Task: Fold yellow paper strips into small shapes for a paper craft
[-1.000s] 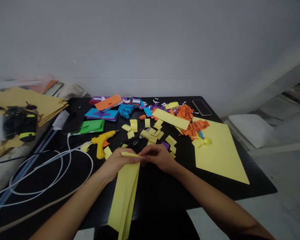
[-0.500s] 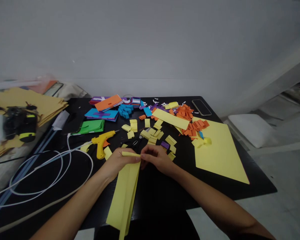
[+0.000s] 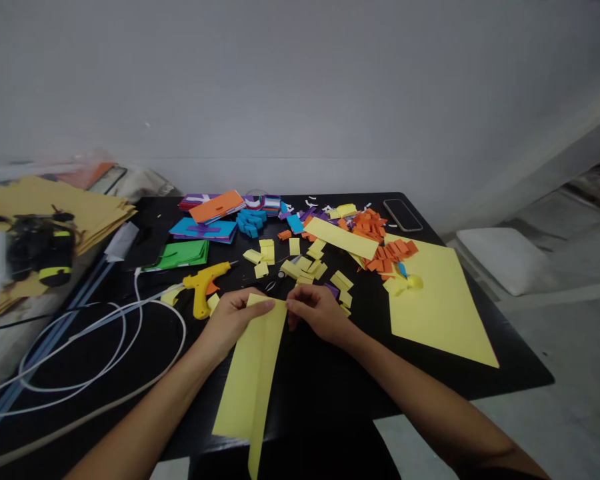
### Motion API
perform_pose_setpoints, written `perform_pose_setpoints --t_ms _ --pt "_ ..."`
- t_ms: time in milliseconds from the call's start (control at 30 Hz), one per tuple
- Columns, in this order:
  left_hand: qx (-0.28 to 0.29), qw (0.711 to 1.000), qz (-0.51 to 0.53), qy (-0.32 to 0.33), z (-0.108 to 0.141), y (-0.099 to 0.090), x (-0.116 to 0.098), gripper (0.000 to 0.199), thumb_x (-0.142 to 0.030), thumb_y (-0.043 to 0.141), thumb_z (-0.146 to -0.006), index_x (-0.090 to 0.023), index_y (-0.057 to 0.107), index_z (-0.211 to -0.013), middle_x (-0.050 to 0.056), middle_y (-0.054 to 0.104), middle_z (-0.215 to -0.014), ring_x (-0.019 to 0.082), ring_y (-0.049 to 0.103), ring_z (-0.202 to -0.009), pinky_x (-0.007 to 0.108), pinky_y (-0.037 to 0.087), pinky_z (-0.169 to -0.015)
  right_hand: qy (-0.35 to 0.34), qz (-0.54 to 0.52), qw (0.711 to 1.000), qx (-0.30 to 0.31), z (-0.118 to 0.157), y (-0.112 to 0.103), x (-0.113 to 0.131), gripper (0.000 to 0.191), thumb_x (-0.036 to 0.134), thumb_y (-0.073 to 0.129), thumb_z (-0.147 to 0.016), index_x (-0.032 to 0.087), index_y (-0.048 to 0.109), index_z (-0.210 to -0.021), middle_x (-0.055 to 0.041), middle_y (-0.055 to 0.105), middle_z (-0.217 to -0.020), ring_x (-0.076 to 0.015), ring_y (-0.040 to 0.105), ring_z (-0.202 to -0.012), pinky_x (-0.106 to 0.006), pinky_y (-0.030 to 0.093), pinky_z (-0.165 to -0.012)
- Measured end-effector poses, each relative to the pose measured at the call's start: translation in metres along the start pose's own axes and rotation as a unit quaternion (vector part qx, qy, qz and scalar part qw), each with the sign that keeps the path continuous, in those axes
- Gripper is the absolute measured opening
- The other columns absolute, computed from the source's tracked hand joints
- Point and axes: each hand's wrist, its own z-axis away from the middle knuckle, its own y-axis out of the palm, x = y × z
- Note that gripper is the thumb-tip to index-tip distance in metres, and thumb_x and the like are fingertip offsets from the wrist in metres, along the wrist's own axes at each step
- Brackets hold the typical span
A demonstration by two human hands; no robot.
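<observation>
A long yellow paper (image 3: 250, 373), creased lengthwise, hangs over the front part of the black table. My left hand (image 3: 235, 317) pinches its top edge, thumb on the near face. At the upper right corner of that paper, the thumb and fingertips of my right hand (image 3: 315, 312) are pressed together on its edge. Small folded yellow pieces (image 3: 305, 267) lie just beyond both hands. A yellow glue gun (image 3: 205, 285) rests to the left of my left hand, its nozzle towards the upper right.
Green (image 3: 183, 253), blue (image 3: 205, 229) and orange paper stacks (image 3: 217, 205) lie at the back left. Orange pieces (image 3: 370, 223) and a large yellow sheet (image 3: 440, 300) are on the right, a phone (image 3: 403, 215) behind. White cables (image 3: 125, 327) loop across the left side.
The narrow folded strip at the paper's top has opened out flat, and the top edge now shows between my hands. My right hand has shifted slightly up and right.
</observation>
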Motion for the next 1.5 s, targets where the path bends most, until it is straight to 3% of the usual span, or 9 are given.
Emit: perform_pose_setpoints --t_ms 200,367,467,633,833,1033,1233,1500 --pt "0.004 1.0 0.003 0.011 0.0012 0.0029 -0.0002 0.033 -0.049 0.08 -0.079 -0.017 0.072 -0.08 0.0 0.07 -0.068 0.011 0.059 -0.056 0.02 0.043 -0.053 0.003 -0.007 1.0 -0.002 0.0009 0.0001 0.0009 0.023 0.039 0.073 -0.082 0.017 0.064 -0.082 0.0022 0.068 -0.061 -0.0139 0.066 -0.051 -0.027 0.055 -0.055" --pt "-0.034 0.998 -0.021 0.039 0.0016 0.0051 -0.001 0.036 -0.05 0.084 -0.074 -0.016 0.073 -0.079 0.001 0.071 -0.066 0.012 0.06 -0.055 0.02 0.044 -0.051 0.003 -0.005 1.0 0.001 0.0017 0.0009 0.0031 0.022 0.037 0.073 -0.082 0.017 0.064 -0.081 0.002 0.068 -0.06 -0.0143 0.067 -0.051 -0.027 0.056 -0.055" --pt "-0.035 0.999 -0.007 0.022 0.002 0.0057 -0.0004 0.037 -0.052 0.084 -0.073 -0.016 0.075 -0.08 0.002 0.074 -0.068 0.014 0.063 -0.056 0.021 0.046 -0.052 -0.005 -0.01 1.0 -0.007 0.0015 0.0011 0.0025 0.023 0.038 0.073 -0.083 0.017 0.064 -0.082 0.0017 0.068 -0.062 -0.0143 0.067 -0.052 -0.028 0.057 -0.056" --pt "0.011 0.999 0.024 -0.039 0.0019 0.0063 0.0005 0.038 -0.051 0.086 -0.071 -0.015 0.079 -0.084 0.006 0.079 -0.074 0.016 0.067 -0.057 0.024 0.05 -0.053 -0.019 -0.023 0.999 -0.035 0.0009 0.0001 0.0006 0.025 0.04 0.075 -0.082 0.017 0.065 -0.081 0.0015 0.068 -0.062 -0.0136 0.067 -0.054 -0.028 0.059 -0.057" --pt "-0.023 1.0 0.002 -0.01 0.0018 0.0085 -0.0007 0.033 -0.047 0.086 -0.072 -0.015 0.08 -0.08 0.005 0.077 -0.069 0.015 0.065 -0.053 0.022 0.047 -0.049 -0.011 -0.05 0.998 -0.045 -0.0002 0.0026 -0.0001 0.028 0.042 0.078 -0.08 0.017 0.065 -0.08 0.0016 0.068 -0.062 -0.0141 0.068 -0.054 -0.029 0.061 -0.058" --pt "-0.03 0.999 -0.01 0.001 0.001 0.006 -0.0008 0.031 -0.045 0.086 -0.072 -0.016 0.08 -0.081 0.004 0.078 -0.069 0.016 0.066 -0.054 0.022 0.048 -0.049 0.023 -0.082 0.996 -0.021 0.0004 0.0043 0.0017 0.037 0.05 0.08 -0.077 0.016 0.066 -0.079 0.0007 0.069 -0.064 -0.0135 0.068 -0.054 -0.026 0.06 -0.054" --pt "-0.025 1.0 0.007 -0.009 0.0005 0.0058 0.0002 0.032 -0.047 0.085 -0.072 -0.016 0.078 -0.08 0.005 0.079 -0.072 0.019 0.07 -0.057 0.025 0.052 -0.052 0.039 -0.022 0.999 0.022 0.004 0.0069 0.0028 0.041 0.05 0.083 -0.075 0.016 0.062 -0.071 0.0018 0.066 -0.06 -0.0114 0.063 -0.043 -0.021 0.052 -0.042" --pt "0.018 0.999 -0.006 -0.047 0.0004 0.0051 -0.0014 0.036 -0.048 0.085 -0.072 -0.015 0.08 -0.086 0.007 0.079 -0.075 0.019 0.068 -0.057 0.026 0.05 -0.054 -0.002 -0.011 0.999 -0.037 0.0023 0.0035 0.0055 0.041 0.054 0.079 -0.078 0.017 0.062 -0.073 0.0017 0.066 -0.062 -0.0117 0.063 -0.047 -0.024 0.056 -0.046"
